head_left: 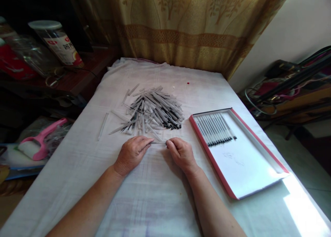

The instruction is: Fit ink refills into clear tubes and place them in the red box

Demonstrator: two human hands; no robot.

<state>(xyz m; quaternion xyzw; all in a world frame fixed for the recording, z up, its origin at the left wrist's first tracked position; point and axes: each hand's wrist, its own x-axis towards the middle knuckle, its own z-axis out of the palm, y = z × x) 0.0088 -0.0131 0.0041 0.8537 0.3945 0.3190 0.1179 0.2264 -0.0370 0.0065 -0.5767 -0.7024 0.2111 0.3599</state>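
My left hand (132, 153) and my right hand (181, 152) rest on the white cloth, fingers curled. Between them they pinch one thin clear pen refill (158, 142), each hand on one end. Just beyond the hands lies a heap of pen refills (152, 109), clear tubes with black ends. To the right sits a shallow red-edged box lid (254, 168) with a neat row of refills (216, 128) laid side by side at its far end.
A white cloth (144, 195) covers the table. One loose refill (102, 126) lies left of the heap. A pink-handled tool (42, 140) and plastic jars (58, 42) stand off the table's left. A curtain (181, 26) hangs behind; cables and clutter (289, 88) lie right.
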